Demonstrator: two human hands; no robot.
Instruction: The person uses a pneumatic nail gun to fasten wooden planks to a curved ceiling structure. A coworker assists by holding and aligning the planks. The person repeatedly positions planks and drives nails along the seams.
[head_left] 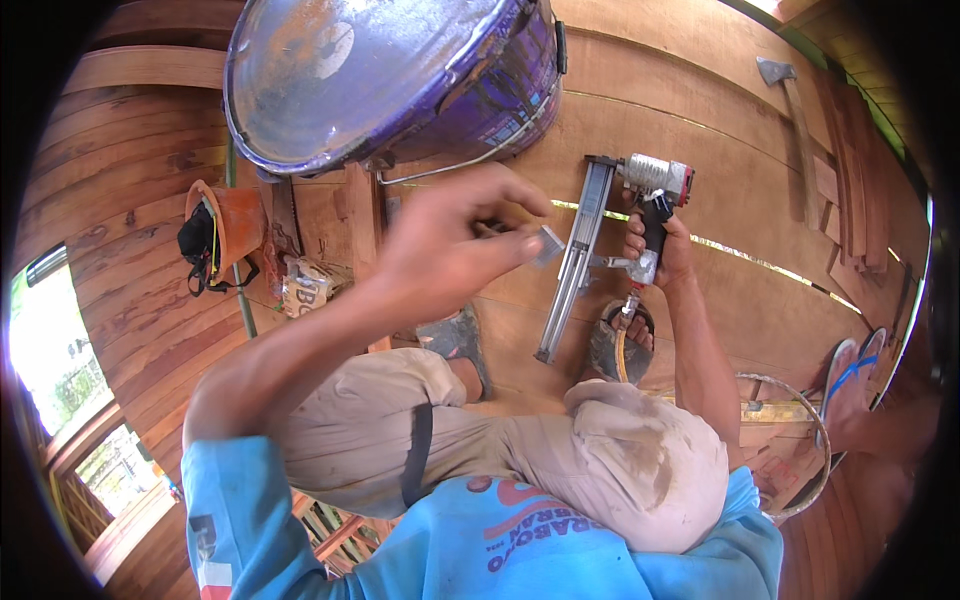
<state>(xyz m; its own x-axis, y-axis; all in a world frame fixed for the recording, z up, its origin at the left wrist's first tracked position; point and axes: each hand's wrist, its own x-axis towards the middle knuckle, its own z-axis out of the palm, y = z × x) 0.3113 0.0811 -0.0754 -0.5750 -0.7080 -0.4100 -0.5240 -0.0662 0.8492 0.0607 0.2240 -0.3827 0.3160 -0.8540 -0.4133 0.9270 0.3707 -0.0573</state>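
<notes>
My left hand [465, 235] is raised and slightly blurred. Its thumb and fingers pinch a small grey strip of nails [548, 246], which sits close to the magazine of a pneumatic nail gun [655, 178]. Around the black handle of that gun my right hand [668, 248] is closed. The gun's long metal magazine [578, 262] slants down toward my feet, apart from the strip. A yellowish air hose [621, 350] runs from the fitting at the base of the handle down beside my right foot.
A large purple paint bucket [500, 120] with a lid stands ahead on wooden boards. An orange bucket [240, 225] with a black strapped item is at left, near a torn paper bag [305, 287]. A hatchet [795, 125] lies far right. Another person's sandalled foot [850, 380] shows at right.
</notes>
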